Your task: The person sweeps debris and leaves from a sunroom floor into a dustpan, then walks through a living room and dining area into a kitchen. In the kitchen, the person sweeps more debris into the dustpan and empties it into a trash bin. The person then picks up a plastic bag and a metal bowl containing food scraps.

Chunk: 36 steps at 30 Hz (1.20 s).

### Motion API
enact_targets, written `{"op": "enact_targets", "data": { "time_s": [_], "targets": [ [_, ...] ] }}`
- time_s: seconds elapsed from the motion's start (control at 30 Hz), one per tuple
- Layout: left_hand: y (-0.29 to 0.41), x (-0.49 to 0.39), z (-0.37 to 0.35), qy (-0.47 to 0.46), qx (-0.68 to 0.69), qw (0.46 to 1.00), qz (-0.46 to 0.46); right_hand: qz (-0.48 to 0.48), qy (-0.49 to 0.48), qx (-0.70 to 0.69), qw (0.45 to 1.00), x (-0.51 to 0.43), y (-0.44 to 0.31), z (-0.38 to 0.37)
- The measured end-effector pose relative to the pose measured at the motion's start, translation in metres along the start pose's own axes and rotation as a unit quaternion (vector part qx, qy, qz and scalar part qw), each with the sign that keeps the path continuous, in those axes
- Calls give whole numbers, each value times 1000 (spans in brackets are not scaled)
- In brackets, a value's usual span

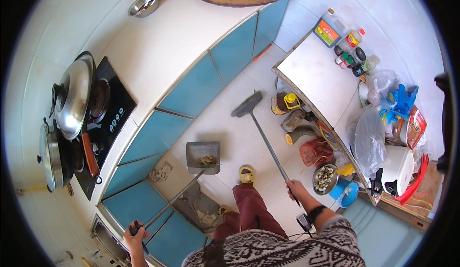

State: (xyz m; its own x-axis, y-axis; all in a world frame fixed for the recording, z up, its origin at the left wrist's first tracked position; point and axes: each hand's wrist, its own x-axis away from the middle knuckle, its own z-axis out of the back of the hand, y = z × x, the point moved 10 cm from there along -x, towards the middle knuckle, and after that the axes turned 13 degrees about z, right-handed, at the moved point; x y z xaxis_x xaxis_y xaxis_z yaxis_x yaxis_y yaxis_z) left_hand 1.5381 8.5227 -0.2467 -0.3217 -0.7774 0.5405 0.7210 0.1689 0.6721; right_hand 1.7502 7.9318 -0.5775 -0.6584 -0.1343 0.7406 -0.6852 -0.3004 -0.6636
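Note:
My left hand [136, 236], at the lower left, grips the black end of the handle of a long-handled dustpan [203, 148]. The dustpan's grey scoop is above the tiled floor, with some green and brown scraps [207, 160] inside. A broom [267, 137] with a grey stick is held in my right hand [297, 191], fingers closed near the top of the stick. The broom's dark head [247, 104] is up the floor, to the right of the scoop and apart from it, between the blue cabinets and the tiled counter.
Blue cabinets [194, 85] run along the left under a counter [154, 51] with a wok [73, 98]. Under the right counter [316, 76] stand an oil jug [284, 103], a cut squash [299, 134], a red bag [315, 152] and a metal bowl [325, 179]. A grey cloth [197, 204] lies near my feet.

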Motion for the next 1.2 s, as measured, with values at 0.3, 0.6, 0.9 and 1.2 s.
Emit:
{"op": "enact_targets", "data": {
  "time_s": [0.3,0.6,0.9,1.2],
  "targets": [
    [43,0,-29,-31,-35,998,-36,162,41,113,979,-61,-82,38],
    [81,-22,-35,-80,-112,986,-93,40,77,-8,996,-97,-32,-19],
    [114,-47,-56,-201,-198,943,-178,-72,109,184,974,189,238,-66],
    [128,-40,-80,-233,-228,921,-214,-156,197,88,964,399,283,-118]
  ]
}}
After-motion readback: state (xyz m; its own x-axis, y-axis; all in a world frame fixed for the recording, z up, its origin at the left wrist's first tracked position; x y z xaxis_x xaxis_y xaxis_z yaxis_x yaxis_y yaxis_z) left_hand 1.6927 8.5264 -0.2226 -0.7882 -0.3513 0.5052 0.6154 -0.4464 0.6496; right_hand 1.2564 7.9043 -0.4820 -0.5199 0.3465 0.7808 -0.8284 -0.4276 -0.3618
